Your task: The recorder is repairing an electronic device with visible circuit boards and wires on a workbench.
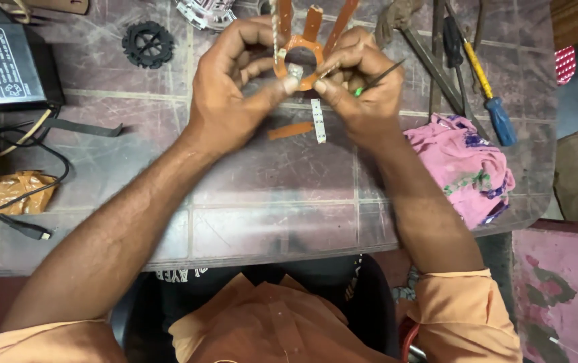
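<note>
Both hands are raised together over the far middle of the scratched, tiled counter (pixel 269 222); the left hand (pixel 232 87) has its fingers curled closed around an orange ring-shaped part (pixel 302 50) with several orange strips standing up from its rim, the thumb pressed against the ring's near edge; the right hand (pixel 363 84) pinches the same ring from the other side with thumb and forefinger, and its remaining fingers are closed on a thin dark pointed tool (pixel 380 77) with a green bit at the grip, its tip slanting up and to the right; a small pale piece sits in the ring's opening, too small to tell what it is; the ring is held just above the counter, between the two thumbs; directly below the hands a loose orange strip (pixel 290 130) and a white perforated strip (pixel 318 121) lie on the counter, close to each other; to the right a crumpled pink cloth (pixel 460 165) rests near the counter's edge, and beyond it lie a blue-handled screwdriver (pixel 494 101) and some long dark metal tools (pixel 437 60); to the left, well apart from the hands, are a black toothed wheel (pixel 148 44), a black box with a pale label (pixel 7 60), black cables (pixel 27 168) and a crumpled orange wrapper (pixel 13 191).
</note>
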